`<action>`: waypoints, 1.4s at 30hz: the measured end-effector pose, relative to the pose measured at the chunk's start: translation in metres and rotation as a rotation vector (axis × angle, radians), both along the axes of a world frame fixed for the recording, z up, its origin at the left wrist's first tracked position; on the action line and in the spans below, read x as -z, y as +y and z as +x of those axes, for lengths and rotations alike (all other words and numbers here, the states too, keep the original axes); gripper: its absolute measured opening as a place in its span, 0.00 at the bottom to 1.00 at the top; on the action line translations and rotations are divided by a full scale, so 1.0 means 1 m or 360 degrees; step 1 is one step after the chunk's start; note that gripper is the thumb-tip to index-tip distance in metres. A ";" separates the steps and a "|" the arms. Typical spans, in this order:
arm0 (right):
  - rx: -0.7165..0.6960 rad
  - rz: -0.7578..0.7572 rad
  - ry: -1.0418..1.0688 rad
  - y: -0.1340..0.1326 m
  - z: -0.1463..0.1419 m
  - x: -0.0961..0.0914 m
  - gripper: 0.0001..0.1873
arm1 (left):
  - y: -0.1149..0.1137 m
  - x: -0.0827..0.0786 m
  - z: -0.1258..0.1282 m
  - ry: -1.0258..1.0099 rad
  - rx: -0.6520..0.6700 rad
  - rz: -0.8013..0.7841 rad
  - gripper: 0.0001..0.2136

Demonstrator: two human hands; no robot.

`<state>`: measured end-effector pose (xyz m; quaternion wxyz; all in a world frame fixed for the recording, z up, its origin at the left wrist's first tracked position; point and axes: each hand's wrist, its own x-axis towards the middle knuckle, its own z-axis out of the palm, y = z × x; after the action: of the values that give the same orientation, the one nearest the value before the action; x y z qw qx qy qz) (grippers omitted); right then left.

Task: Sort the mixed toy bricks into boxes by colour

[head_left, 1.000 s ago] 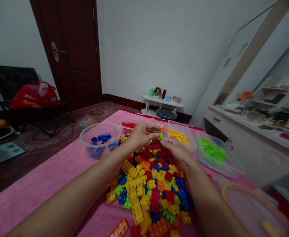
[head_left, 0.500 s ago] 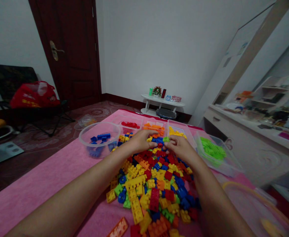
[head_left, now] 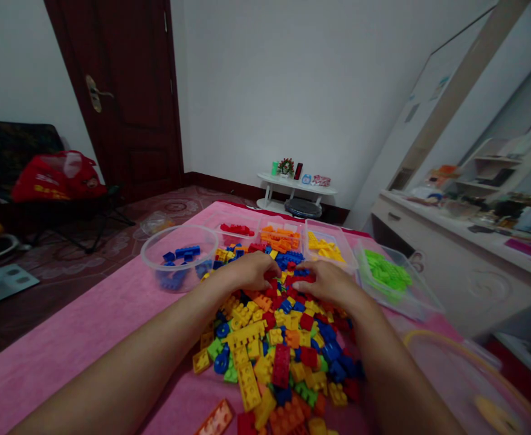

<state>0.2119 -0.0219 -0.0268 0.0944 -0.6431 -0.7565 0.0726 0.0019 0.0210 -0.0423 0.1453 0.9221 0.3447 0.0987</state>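
A large heap of mixed plastic building bricks (head_left: 265, 338) in yellow, red, blue, orange and green lies before me. My left hand (head_left: 257, 270) rests at the far part of the heap, fingers curved down and apart among the bricks. Opposite it, my right hand (head_left: 326, 281) reaches in with thumb and fingers spread. A red brick (head_left: 305, 279) shows between that thumb and the fingers; I cannot tell if it is gripped. Blue bricks (head_left: 289, 258) lie just beyond both hands. An orange brick (head_left: 215, 418) lies apart at the near edge.
A round clear tub (head_left: 145, 257) with blue bricks stands left. Behind the heap are clear boxes of red (head_left: 237, 229), orange (head_left: 281, 237) and yellow bricks (head_left: 324, 246). A box of green bricks (head_left: 387, 270) stands right, near a round yellow-rimmed container (head_left: 428, 336). Pink cloth (head_left: 102, 338) covers the surface.
Both hands have come down nearer to me into the heap. The green brick that was at my right fingertips no longer shows there. The view has shifted slightly.
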 end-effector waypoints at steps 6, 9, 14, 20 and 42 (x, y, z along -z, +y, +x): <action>0.0138 0.0075 -0.0167 -0.002 -0.022 0.009 0.16 | -0.001 0.002 0.004 -0.0050 -0.0134 0.0021 0.12; 0.0185 0.0156 -0.0157 -0.002 -0.023 0.006 0.14 | -0.001 0.000 0.004 -0.0128 -0.0218 0.0052 0.11; 0.0221 0.0456 0.0199 0.000 -0.013 -0.011 0.13 | 0.005 -0.007 0.006 -0.0692 -0.0380 0.0027 0.13; 0.0191 0.0384 0.1545 -0.003 -0.020 -0.024 0.23 | -0.005 -0.018 0.016 -0.1642 -0.0468 -0.1156 0.13; 0.0031 0.0650 0.1110 -0.008 -0.034 -0.025 0.17 | -0.010 -0.015 0.019 -0.1886 -0.0540 -0.2149 0.14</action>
<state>0.1781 -0.0295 -0.0016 0.4719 -0.5551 -0.6718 0.1337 0.0212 0.0108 -0.0268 0.7906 0.3767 0.3291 0.3532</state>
